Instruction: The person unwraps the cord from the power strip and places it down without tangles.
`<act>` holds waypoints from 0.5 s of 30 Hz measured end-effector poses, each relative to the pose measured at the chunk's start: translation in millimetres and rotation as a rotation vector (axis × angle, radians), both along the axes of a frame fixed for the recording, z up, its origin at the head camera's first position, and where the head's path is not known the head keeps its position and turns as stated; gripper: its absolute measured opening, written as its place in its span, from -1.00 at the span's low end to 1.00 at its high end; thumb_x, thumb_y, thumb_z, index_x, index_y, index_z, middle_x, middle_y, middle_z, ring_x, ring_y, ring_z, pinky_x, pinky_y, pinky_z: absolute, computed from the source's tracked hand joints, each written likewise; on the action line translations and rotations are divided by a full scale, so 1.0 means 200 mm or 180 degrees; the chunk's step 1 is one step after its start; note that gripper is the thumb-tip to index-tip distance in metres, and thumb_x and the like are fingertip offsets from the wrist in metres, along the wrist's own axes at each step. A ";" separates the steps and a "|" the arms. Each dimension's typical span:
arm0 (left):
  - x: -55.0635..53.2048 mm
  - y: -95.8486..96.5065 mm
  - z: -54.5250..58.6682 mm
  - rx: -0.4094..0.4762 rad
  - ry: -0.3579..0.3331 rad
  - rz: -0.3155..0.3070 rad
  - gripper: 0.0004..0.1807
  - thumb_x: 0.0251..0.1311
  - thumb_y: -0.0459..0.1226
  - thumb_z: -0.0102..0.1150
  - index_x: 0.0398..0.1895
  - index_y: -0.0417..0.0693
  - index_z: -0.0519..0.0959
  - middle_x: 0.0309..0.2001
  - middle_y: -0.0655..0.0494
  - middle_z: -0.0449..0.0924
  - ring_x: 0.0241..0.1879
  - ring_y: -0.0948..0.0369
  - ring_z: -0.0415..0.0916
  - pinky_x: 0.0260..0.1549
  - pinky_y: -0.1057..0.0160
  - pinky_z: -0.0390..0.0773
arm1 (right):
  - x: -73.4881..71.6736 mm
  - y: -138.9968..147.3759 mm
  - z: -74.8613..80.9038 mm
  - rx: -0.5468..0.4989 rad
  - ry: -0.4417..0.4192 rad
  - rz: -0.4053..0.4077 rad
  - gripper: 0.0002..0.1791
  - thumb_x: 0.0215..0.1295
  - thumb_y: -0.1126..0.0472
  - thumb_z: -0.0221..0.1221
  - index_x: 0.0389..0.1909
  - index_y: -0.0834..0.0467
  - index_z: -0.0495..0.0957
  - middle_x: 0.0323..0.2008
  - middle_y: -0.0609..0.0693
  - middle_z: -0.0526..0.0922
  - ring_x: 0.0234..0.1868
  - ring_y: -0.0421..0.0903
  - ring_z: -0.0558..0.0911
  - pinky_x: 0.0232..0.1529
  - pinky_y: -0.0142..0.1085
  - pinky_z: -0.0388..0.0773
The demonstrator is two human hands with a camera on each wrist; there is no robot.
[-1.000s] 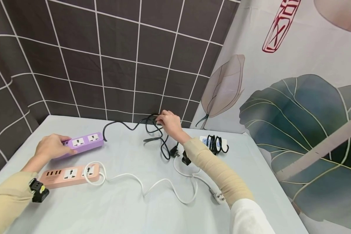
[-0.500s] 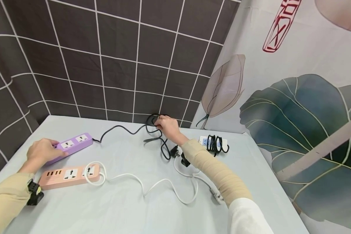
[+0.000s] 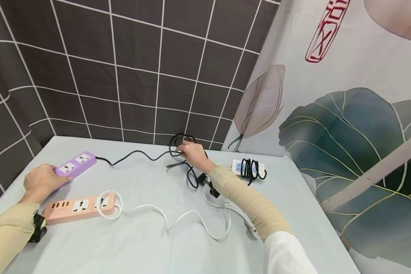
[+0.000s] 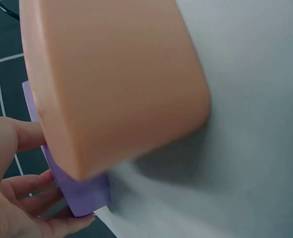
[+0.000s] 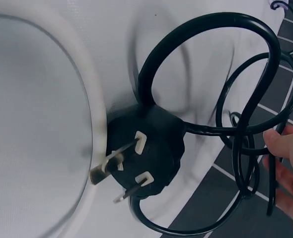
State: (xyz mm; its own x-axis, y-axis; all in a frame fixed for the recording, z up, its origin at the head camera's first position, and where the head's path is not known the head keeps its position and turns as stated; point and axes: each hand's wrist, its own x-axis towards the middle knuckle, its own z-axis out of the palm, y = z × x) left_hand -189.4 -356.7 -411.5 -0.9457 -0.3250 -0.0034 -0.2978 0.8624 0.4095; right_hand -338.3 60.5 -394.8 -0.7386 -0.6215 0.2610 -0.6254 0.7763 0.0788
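At the left of the head view, my left hand (image 3: 41,182) grips the near end of a purple power strip (image 3: 77,164), thumb on one side. The left wrist view shows the fingers curled at this strip (image 4: 87,194), partly behind a peach power strip (image 4: 121,89). A black cord (image 3: 113,164) runs from the purple strip to a loose tangle at the table's back edge. There my right hand (image 3: 193,154) pinches the cord between thumb and fingers. Its black three-pin plug (image 5: 151,153) lies below the loops, prongs facing the right wrist camera.
The peach strip's white cord (image 3: 188,214) winds across the table to a white plug (image 3: 251,230) beside the right forearm. A white power strip (image 3: 237,167) wrapped in black cord lies at the back right. A dark tile-patterned backdrop (image 3: 137,87) stands behind the table.
My left hand has drawn the purple power strip leftward and turned it more away from me, stretching its cord. My right hand has shifted slightly left and down, still pinching the cord.
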 end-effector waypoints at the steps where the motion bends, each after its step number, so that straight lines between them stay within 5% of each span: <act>1: 0.00 0.00 0.00 -0.0001 -0.0009 0.0037 -0.29 -0.01 -0.13 0.31 -0.04 -0.64 0.35 -0.22 -0.52 0.50 -0.34 -0.22 0.45 -0.46 0.07 0.28 | 0.00 -0.01 0.00 0.0005 0.0014 0.0046 -0.72 0.19 0.20 0.29 -0.07 -0.08 0.68 -0.21 -0.14 0.64 -0.18 -0.19 0.65 -0.37 -0.37 0.54; 15: 0.00 0.01 0.00 0.0007 -0.0134 0.0317 -0.35 0.02 -0.13 0.26 -0.16 -0.66 0.35 -0.33 -0.51 0.50 -0.34 -0.26 0.45 -0.46 0.04 0.33 | 0.03 -0.02 0.00 0.0170 0.0104 0.0521 -0.68 0.18 0.39 0.25 -0.06 0.04 0.68 -0.05 -0.08 0.65 0.04 -0.14 0.54 0.21 -0.36 0.38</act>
State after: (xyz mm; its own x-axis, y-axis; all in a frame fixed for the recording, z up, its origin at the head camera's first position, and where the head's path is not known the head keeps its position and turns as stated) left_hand -189.2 -355.5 -411.8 -0.9077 -0.4174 -0.0432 -0.3990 0.8268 0.3965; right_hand -333.2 55.7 -395.7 -0.6180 -0.7465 0.2467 -0.7396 0.6584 0.1396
